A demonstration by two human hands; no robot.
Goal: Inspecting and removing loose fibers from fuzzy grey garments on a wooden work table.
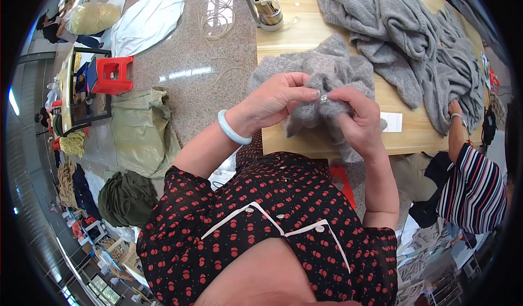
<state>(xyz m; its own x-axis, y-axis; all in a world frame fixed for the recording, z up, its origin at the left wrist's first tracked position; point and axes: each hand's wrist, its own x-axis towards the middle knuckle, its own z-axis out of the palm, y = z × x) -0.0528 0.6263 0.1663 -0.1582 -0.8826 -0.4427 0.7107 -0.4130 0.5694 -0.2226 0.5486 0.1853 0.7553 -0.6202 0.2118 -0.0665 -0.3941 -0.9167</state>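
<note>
Lying between left grip (pixel 275 97), right grip (pixel 362 122): grey knit (pixel 333 65), button (pixel 323 98).

So the left hand (pixel 278 98) and right hand (pixel 359 120) are both pinching at a small shiny button (pixel 323 98) on a fuzzy gray knit garment (pixel 332 61), all bunched up at the edge of a light wood table (pixel 302 25). A white paper slip (pixel 392 122) lies just right of it. Bigger heap of gray knitwear (pixel 392 25) further right, with a co-worker's hand (pixel 455 109) touching it. There's a metal canister (pixel 269 16) near the table's far left corner, and a red plastic stool (pixel 113 74) well off to the left.
</note>
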